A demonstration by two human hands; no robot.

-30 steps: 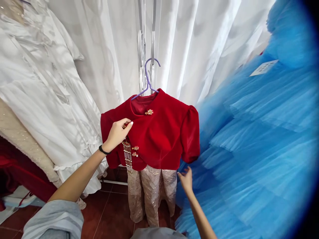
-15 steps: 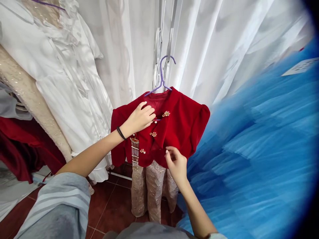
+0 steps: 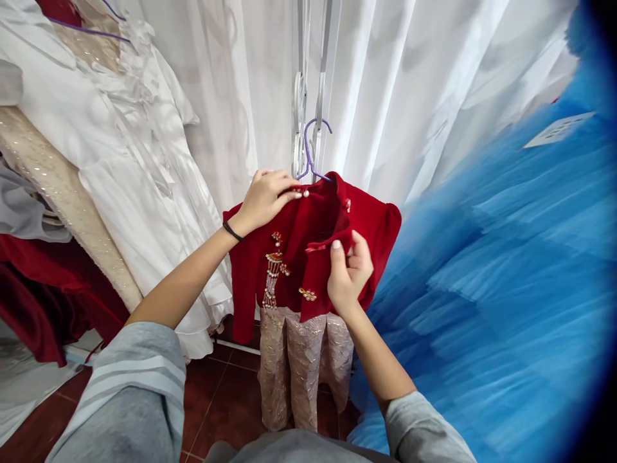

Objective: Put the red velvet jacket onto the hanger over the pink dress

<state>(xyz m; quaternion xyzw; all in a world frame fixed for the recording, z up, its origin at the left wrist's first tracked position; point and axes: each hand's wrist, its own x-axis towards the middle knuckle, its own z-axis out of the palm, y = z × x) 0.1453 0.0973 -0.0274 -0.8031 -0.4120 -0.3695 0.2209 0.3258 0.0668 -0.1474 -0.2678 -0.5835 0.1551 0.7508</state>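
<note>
A short red velvet jacket (image 3: 375,222) hangs on a purple hanger (image 3: 308,148), its front partly parted. Near the collar, my left hand (image 3: 270,196) pinches the jacket's edge beside a pearl button (image 3: 306,193). My right hand (image 3: 351,270) is closed on the folded front panel of the jacket, lower and to the right. A beaded tassel brooch (image 3: 272,276) dangles on the left side of the jacket. A jewelled fastener (image 3: 307,294) shows on the panel by my right hand. Below the jacket hangs a pinkish-gold patterned skirt (image 3: 303,366).
White dresses (image 3: 144,167) and a sequinned cream garment (image 3: 62,186) hang on the left, with dark red cloth (image 3: 53,289) lower down. A large blue tulle gown (image 3: 482,308) fills the right. White curtains (image 3: 385,77) stand behind, and red tiles (image 3: 226,392) cover the floor.
My left hand has risen to the collar edge. My right hand has moved up and right and now grips the front panel, which is folded and pulled open.
</note>
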